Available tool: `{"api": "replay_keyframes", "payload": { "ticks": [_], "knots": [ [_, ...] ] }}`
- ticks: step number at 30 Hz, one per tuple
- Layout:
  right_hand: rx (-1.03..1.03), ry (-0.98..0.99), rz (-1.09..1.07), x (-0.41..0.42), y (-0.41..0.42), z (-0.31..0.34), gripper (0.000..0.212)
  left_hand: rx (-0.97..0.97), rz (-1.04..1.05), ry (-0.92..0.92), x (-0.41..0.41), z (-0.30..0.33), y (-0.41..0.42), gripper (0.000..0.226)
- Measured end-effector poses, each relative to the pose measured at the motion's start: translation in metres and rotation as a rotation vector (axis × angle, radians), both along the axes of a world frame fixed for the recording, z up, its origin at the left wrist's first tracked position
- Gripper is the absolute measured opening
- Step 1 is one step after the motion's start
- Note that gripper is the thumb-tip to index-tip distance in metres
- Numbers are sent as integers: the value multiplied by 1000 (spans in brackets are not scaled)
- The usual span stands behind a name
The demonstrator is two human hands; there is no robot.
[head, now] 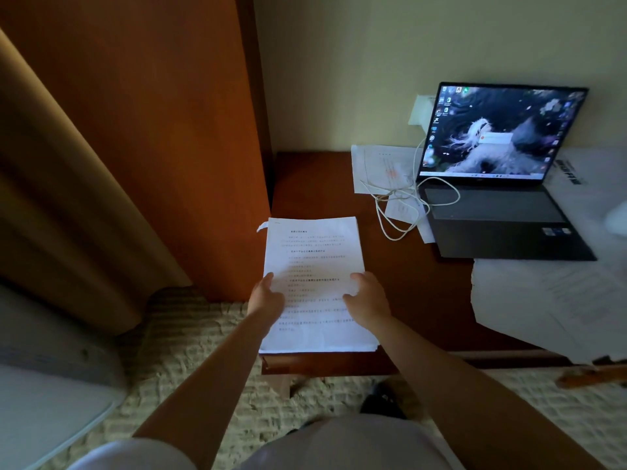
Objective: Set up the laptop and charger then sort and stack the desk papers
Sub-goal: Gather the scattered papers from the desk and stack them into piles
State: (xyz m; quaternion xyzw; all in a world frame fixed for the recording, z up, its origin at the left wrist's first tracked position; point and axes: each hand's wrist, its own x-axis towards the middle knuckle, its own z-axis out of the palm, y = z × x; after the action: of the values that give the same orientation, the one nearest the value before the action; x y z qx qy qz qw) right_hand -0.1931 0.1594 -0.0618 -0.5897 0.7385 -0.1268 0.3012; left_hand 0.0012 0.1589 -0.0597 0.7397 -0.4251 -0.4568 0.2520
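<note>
I have both hands on a stack of printed papers (314,262) that lies at the near left corner of the dark wooden desk (407,293), its lower edge reaching slightly past the desk's front edge. My left hand (266,296) grips the stack's left edge, thumb on top of the sheet and the fingers out of sight beneath it. My right hand (368,300) rests on the right side of the top page with fingers curled at the paper's edge; I cannot tell whether they wrap under it. The laptop (502,178) stands open at the back right of the desk, screen lit. A white charger cable (398,205) loops loosely on the desk just left of the laptop, running up toward a white wall outlet (420,111) and across the keyboard's back left corner. Loose papers (383,167) lie under the cable, and more scattered sheets (549,300) cover the desk's right side, some tucked under the laptop.
</note>
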Motion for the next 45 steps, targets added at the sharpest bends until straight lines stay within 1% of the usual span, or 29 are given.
{"api": "replay_keyframes", "payload": {
  "ticks": [4,6,11,13,16,20,24,28,31,35,41,45],
  "knots": [
    [15,-81,-40,-3,7,10,51,-88,-45,-175,0,5,2,63],
    [12,-95,-64,-5,10,14,51,-140,-47,-201,-5,10,4,56],
    [22,-149,-86,-14,21,27,50,-184,-119,-178,-25,28,19,47],
    [0,-169,-77,-22,24,37,48,-169,-107,-125,-35,34,25,45],
    [-38,-191,-80,-41,29,56,50,-193,-78,-102,-54,47,33,39],
    [-71,-215,-76,-85,51,75,49,-200,-59,-83,-95,64,54,33],
    [-112,-251,-79,-137,77,83,47,-210,-128,-100,-154,76,75,30],
    [-116,-253,-118,-188,110,79,45,-218,-210,-149,-217,84,99,30],
    [-134,-253,-167,-223,131,73,43,-211,-245,-125,-258,78,114,32],
    [-101,-260,-213,-269,149,59,41,-193,-291,-110,-303,71,123,34],
    [-51,-283,-276,-327,134,42,40,-145,-349,-92,-355,51,102,32],
    [7,-234,-342,-369,114,26,42,-103,-398,-64,-396,24,68,29]
  ]
}}
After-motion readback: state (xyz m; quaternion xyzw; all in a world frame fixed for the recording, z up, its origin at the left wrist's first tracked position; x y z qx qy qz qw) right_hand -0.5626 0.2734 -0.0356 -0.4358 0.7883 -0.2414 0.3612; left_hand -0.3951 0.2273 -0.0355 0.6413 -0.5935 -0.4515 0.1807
